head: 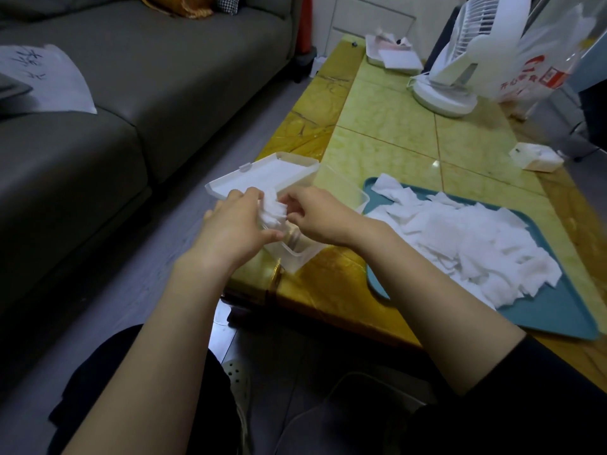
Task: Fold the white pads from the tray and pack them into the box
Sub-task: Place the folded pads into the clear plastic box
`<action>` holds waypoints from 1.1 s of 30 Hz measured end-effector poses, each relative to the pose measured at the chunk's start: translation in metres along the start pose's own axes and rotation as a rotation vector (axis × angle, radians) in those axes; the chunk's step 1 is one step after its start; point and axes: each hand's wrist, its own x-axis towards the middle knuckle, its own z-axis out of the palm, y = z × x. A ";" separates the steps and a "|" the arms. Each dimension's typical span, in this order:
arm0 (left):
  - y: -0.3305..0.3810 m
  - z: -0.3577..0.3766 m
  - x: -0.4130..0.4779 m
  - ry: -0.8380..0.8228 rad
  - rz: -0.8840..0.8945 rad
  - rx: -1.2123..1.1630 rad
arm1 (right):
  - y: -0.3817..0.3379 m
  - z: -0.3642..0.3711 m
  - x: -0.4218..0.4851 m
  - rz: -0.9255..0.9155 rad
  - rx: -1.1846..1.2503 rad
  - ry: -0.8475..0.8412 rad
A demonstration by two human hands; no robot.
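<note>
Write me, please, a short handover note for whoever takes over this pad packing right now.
Left hand and right hand: both pinch one pad over the box.
Box: clear, at the near corner of the table, lid open to its left.
Tray: right of the box, heaped with loose pads.
Done: unclear; the hands hide the box's inside.
Left: finish this pad, pack it, then work through the heap.

Clear glossy plastic box (297, 257); soft fibrous white pads (466, 244); matt teal tray (558, 316); glossy tabletop (387, 126)
</note>
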 end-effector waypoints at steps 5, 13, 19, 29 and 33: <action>0.020 0.001 -0.005 0.230 0.188 -0.091 | 0.007 -0.010 -0.020 -0.024 0.149 0.054; 0.072 0.046 -0.017 0.288 0.530 -0.182 | 0.071 -0.041 -0.076 0.059 0.170 0.697; 0.100 0.091 -0.016 0.020 0.583 0.126 | 0.150 -0.037 -0.123 0.354 0.001 0.641; 0.127 0.129 -0.012 -0.090 0.473 0.332 | 0.174 -0.027 -0.141 0.411 0.150 0.603; 0.131 0.132 -0.010 -0.050 0.442 0.331 | 0.173 -0.028 -0.140 0.434 0.194 0.715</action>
